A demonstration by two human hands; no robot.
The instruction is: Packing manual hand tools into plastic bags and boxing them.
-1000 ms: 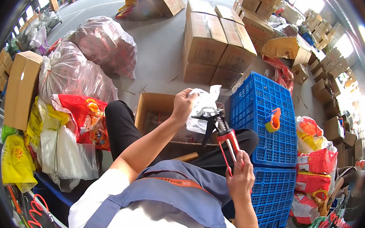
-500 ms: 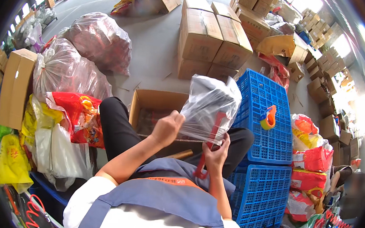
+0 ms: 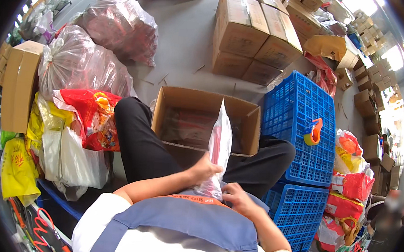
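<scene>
A clear plastic bag (image 3: 221, 136) with a long red thing inside stands upright and narrow in front of my apron. My left hand (image 3: 205, 168) is closed round its lower part, thumb on the near side. At the bag's lower end, close against the apron, is my right hand (image 3: 239, 197), its fingers bent and pressed to the plastic; exactly what they pinch is partly hidden. Just beyond, between my legs, sits an open cardboard box (image 3: 170, 145). Clear plastic packs with some reddish content (image 3: 188, 127) lie in its bottom.
Blue plastic crates (image 3: 300, 128) stand at my right, with an orange tape dispenser (image 3: 312, 133) on top. Stacked cartons (image 3: 243, 33) rise ahead. Big clear sacks (image 3: 87, 64), a tall carton (image 3: 21, 87) and red and yellow bags (image 3: 88, 118) crowd the left.
The bag has come down toward my apron and turned edge-on, with the red thing now inside it. My left hand moved nearer and lower; my right hand shifted to the bag's lower end.
</scene>
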